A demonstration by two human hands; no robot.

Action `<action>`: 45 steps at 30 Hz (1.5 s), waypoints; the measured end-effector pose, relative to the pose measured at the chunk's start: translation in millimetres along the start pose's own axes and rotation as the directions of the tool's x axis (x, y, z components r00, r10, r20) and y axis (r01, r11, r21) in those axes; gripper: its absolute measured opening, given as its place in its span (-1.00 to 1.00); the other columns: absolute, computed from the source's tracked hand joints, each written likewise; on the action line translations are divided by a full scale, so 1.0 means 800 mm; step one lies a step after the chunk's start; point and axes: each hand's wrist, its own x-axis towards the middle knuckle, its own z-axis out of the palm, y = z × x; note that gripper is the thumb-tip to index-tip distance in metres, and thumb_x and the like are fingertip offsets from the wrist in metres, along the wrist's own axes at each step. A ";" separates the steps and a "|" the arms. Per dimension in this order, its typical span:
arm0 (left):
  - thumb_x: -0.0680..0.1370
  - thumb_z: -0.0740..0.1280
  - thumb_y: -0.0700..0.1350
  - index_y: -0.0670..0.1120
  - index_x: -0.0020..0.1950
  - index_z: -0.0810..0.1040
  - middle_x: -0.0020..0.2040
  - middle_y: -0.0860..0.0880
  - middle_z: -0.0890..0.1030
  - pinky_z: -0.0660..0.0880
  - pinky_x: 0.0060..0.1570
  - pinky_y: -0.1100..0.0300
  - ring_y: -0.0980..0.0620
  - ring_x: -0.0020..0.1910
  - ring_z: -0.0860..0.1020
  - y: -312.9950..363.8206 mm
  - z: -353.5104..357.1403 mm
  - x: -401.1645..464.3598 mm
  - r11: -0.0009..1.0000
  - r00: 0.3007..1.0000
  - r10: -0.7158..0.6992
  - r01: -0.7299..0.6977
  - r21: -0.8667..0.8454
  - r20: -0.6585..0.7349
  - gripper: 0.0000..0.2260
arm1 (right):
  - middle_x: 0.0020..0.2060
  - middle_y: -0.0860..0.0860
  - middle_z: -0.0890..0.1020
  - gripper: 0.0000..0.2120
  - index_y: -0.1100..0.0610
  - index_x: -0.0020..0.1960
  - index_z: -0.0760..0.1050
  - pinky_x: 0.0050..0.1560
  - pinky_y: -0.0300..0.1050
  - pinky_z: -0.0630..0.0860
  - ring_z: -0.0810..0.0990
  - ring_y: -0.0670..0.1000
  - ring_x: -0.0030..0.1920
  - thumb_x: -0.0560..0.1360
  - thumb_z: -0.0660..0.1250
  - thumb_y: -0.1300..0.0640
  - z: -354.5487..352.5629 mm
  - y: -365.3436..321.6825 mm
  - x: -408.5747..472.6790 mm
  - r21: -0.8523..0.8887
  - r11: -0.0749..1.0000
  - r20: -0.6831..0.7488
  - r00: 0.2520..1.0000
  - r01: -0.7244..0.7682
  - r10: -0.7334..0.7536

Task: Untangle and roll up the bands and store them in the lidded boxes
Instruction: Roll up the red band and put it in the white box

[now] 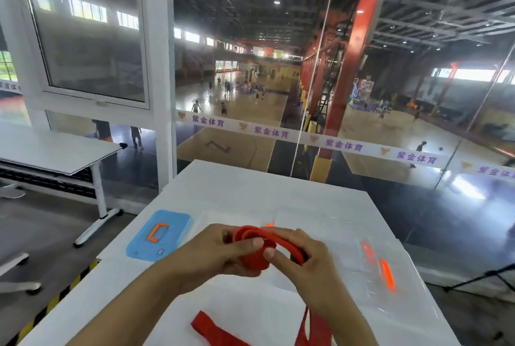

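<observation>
Red band (252, 248), half coiled at lower centre of frame above the white tabletop (250, 192). Pinched by left hand (220, 255) to keep the roll tight; fed by curled right hand (303, 265). Loose tail trailing below. Blue lid (158, 237) waiting at left.

White table (250, 186), second white table (50, 150) left, window (83, 39), sports hall (250, 89) beyond

Indoor sports hall, seen from a glazed upper room: wooden courts (231, 100) with players, red steel columns (354, 67), ceiling lights, banner strip (267, 131) across the glass, white table (250, 186) in front.
</observation>
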 end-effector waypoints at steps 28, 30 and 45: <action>0.46 0.50 -0.14 -0.11 0.27 0.63 0.15 -0.24 0.69 0.62 0.18 -0.10 -0.24 0.12 0.69 -0.117 -0.007 -0.033 0.988 0.987 -0.145 0.148 -0.039 0.068 -0.62 | -0.25 -0.16 0.52 -0.64 -0.26 0.10 0.74 -0.15 -0.41 0.43 0.55 -0.27 -0.26 0.39 0.65 0.08 0.037 0.060 -0.064 -0.113 0.978 0.175 0.965 -0.178 0.196; 0.47 0.54 -0.16 -0.06 0.21 0.66 0.08 -0.18 0.72 0.65 0.06 -0.01 -0.17 0.05 0.71 -0.106 -0.010 -0.032 0.966 0.975 -0.177 0.147 0.211 0.132 -0.68 | -0.24 -0.15 0.49 -0.62 -0.29 0.09 0.73 -0.15 -0.42 0.43 0.54 -0.28 -0.25 0.38 0.65 0.09 0.041 0.057 -0.063 -0.146 0.976 0.240 0.951 -0.160 0.192; 0.56 0.42 -0.15 -0.10 0.16 0.63 -0.06 -0.16 0.69 0.65 -0.12 0.06 -0.13 -0.20 0.70 -0.125 0.006 -0.047 0.966 0.998 -0.005 -0.012 0.259 0.065 -0.82 | -0.07 -0.39 0.68 -0.61 -0.15 0.24 0.70 0.11 -0.43 0.51 0.66 -0.32 0.03 0.46 0.60 0.15 0.036 0.052 -0.070 -0.040 0.987 0.324 0.932 -0.157 0.162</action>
